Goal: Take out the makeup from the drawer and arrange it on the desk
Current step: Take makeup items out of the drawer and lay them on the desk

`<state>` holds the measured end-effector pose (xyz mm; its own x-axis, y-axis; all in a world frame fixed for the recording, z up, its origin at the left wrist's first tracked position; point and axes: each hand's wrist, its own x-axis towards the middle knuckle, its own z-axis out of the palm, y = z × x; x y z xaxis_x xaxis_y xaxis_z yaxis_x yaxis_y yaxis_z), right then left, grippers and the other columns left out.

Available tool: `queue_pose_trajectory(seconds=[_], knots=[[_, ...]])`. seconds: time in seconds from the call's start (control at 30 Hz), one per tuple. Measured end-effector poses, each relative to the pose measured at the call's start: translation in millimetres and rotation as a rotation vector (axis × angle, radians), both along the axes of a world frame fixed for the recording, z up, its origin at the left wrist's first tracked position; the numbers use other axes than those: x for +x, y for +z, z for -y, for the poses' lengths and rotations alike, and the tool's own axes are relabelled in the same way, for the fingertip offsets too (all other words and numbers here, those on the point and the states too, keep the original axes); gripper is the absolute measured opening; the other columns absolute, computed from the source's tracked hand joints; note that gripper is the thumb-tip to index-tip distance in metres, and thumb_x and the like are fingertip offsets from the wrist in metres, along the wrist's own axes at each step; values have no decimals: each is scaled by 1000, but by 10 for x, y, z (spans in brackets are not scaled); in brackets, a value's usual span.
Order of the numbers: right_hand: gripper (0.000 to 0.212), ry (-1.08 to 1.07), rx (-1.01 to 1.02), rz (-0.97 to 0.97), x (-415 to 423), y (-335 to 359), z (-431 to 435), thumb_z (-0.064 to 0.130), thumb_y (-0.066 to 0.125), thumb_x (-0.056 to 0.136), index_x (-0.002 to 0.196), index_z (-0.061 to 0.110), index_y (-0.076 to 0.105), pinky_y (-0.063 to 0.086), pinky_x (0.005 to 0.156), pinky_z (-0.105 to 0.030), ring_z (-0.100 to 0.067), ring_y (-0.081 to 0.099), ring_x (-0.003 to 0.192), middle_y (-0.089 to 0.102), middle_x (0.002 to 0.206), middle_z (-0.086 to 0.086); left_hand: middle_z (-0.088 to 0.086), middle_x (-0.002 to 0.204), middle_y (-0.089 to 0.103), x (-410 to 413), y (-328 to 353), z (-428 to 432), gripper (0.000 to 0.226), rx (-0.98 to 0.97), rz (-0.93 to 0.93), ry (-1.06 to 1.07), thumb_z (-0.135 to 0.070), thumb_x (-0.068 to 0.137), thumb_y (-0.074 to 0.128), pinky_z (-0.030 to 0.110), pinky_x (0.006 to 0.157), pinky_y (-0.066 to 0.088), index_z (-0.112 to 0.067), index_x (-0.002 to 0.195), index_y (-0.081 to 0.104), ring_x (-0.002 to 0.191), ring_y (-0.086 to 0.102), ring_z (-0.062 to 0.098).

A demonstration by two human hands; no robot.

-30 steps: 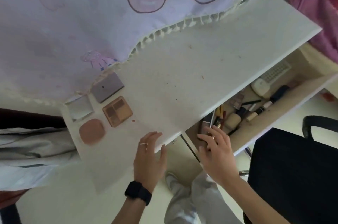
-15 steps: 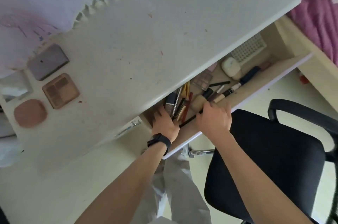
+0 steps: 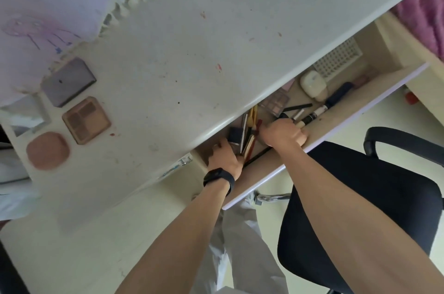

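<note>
Since the frame just before, our right hand (image 3: 283, 136) has slid a little deeper into the drawer (image 3: 379, 88), while our left hand (image 3: 224, 158) has barely shifted at the drawer's left end. Nearest us, the black chair (image 3: 360, 209) sits under our right forearm, and the black watch (image 3: 218, 178) rides on the left wrist.

Our right fingers curl down over the loose pencils and brushes (image 3: 249, 125). Whether they pinch anything we cannot tell, since the knuckles hide the tips. Our left fingers reach under the desk edge beside the dark square compact (image 3: 234, 136), and their spread is hidden too. Further right in the drawer lie a small eyeshadow palette (image 3: 275, 102), a white case (image 3: 312, 83) and a dark tube (image 3: 338, 95).

We judge the step to be gathering the next items. It is best to close on a few slim sticks together, lift them out clear of the desk's overhang, and keep them level so none drop back.

Beyond, on the desk (image 3: 216, 29), a pink compact (image 3: 48, 150), brown palette (image 3: 86, 119), grey compact (image 3: 68, 81) and mirror (image 3: 24, 116) sit grouped at the far left. The next pieces belong beside them.
</note>
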<state>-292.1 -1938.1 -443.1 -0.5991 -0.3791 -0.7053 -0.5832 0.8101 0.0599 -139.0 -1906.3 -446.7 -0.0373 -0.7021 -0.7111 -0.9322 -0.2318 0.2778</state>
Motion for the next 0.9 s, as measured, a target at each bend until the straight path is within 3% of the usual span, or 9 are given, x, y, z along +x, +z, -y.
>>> queue_pose_trajectory(seconds=[0.13,0.2,0.27,0.43,0.53,0.63,0.77,0.83,0.9], knots=[[68,-1,-29,70,-73,108,-26,61,50,91,128,4,56,43,73,-34,-30,61,102,63,112,-12,12,121,62,85,119,-25,51,17,-80,-23,-26,88,67,40,88,50,-9,127,40,109,62,35],[68,-26,-91,110,-115,259,-64,55,52,90,133,2,49,41,78,-36,-36,57,112,60,124,-18,9,117,63,118,208,-49,50,0,-120,-29,-26,86,69,37,83,49,-11,123,40,104,64,34],[74,-11,-179,130,-139,434,-140,54,52,86,138,3,41,44,81,-39,-37,56,106,59,118,-20,7,114,63,152,326,-79,52,-34,-172,-43,-25,84,70,35,81,47,-11,123,40,101,64,31],[39,-111,-437,302,-119,867,-514,49,56,89,109,15,52,39,63,-32,-16,54,80,61,97,-5,-4,95,66,294,689,-131,42,-79,-367,17,-40,75,74,39,76,55,-20,104,52,82,64,19],[29,-182,-478,397,-38,1007,-691,52,59,92,98,23,59,43,63,-29,-12,58,80,65,94,1,-11,89,70,458,924,-73,44,-108,-500,135,-51,67,76,40,77,57,-30,102,60,81,66,8],[23,-227,-563,482,74,1088,-762,52,64,89,99,31,63,48,69,-28,-12,64,87,69,94,8,-14,88,73,647,1167,79,41,-157,-561,276,-40,68,84,37,80,59,-31,102,64,81,69,5],[22,-174,-685,533,281,1213,-567,49,69,87,102,33,64,52,74,-28,-7,66,85,71,90,10,-13,89,74,909,1394,477,37,-276,-538,482,-29,70,87,21,74,56,-24,100,68,80,69,2],[16,-102,-735,548,411,1273,-356,47,69,87,97,37,61,49,70,-22,-1,65,79,70,87,12,-14,94,73,1067,1416,777,37,-383,-494,529,-31,71,86,9,69,49,-25,103,68,80,68,-2],[16,-39,-785,557,542,1301,-125,46,69,88,95,41,56,48,66,-20,1,64,75,69,83,12,-13,95,72,1189,1414,1097,37,-482,-440,542,-34,74,85,6,66,46,-27,105,66,79,66,-4]])
